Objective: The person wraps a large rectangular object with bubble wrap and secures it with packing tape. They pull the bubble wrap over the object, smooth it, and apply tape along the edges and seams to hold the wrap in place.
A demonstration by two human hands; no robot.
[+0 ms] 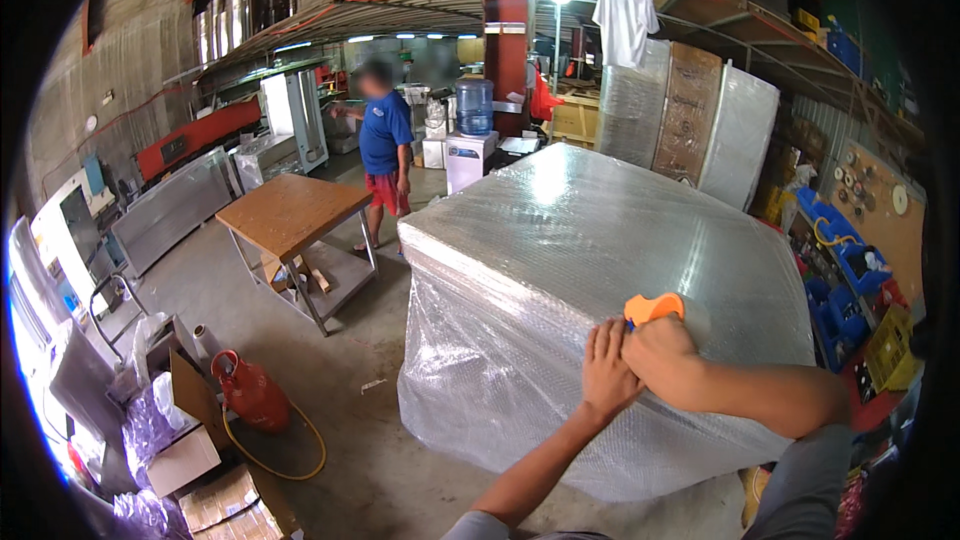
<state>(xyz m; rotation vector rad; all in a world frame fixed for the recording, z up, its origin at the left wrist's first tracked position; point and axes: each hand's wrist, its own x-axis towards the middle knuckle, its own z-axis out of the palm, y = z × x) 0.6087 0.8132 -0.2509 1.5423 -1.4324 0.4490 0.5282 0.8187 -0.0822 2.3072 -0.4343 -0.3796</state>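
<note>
A large box-shaped object wrapped in clear bubble wrap [560, 240] stands in front of me. My left hand [607, 368] lies flat on its near top edge, fingers together and pointing away from me. Right beside it, my right hand [660, 350] is closed around an orange tape dispenser [652, 308] pressed against the wrap. A roll of clear tape shows at the dispenser's right side. Both forearms come in from the lower right.
A person in a blue shirt and red shorts [385, 155] stands beyond a wooden-topped metal table [290, 215]. A red gas cylinder [250, 392] with a yellow hose and cardboard boxes [215, 495] lie lower left. Wrapped panels [690, 120], blue bins [840, 270] and a water dispenser [472, 140] stand behind.
</note>
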